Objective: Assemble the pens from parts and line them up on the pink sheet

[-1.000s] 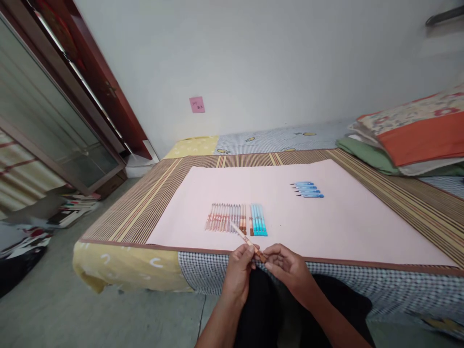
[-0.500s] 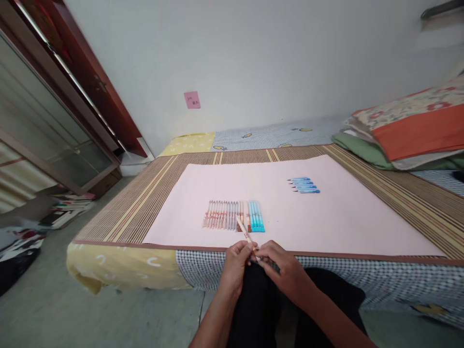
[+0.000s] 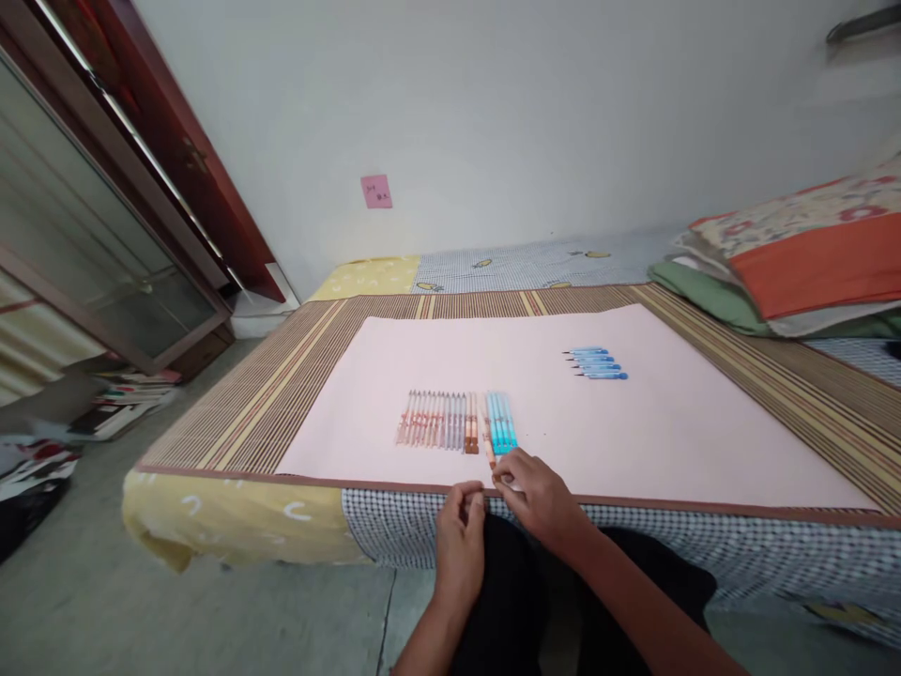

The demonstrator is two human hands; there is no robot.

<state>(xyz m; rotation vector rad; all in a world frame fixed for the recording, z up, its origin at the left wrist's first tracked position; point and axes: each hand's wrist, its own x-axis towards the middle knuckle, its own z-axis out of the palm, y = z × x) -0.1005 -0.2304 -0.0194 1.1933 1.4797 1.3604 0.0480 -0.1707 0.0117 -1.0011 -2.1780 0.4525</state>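
My right hand (image 3: pixel 531 493) pinches the lower end of a pale pen with a brown end (image 3: pixel 488 437), just in front of the row. My left hand (image 3: pixel 461 535) is at the mat's front edge with its fingers curled together; whether anything small is between them is too small to tell. Side by side lie several slim clear pens with reddish marks (image 3: pixel 426 420), brown-ended pens (image 3: pixel 471 427) and several turquoise pens (image 3: pixel 502 422). Farther back on the right are several blue pens with dark tips (image 3: pixel 595 363). All rest on a pink sheet (image 3: pixel 676 432).
Under the sheet is a striped mat (image 3: pixel 246 404) on a bed with patterned cloth (image 3: pixel 746 554). Folded bedding (image 3: pixel 809 253) is piled at the right. A pink note (image 3: pixel 375 192) is on the wall. At the left are a glass-panelled cabinet (image 3: pixel 91 207) and books (image 3: pixel 127 404).
The pale pen has gone from between both hands down beside the turquoise pens, in my right hand alone. My left hand has let go of it and sits slightly lower.
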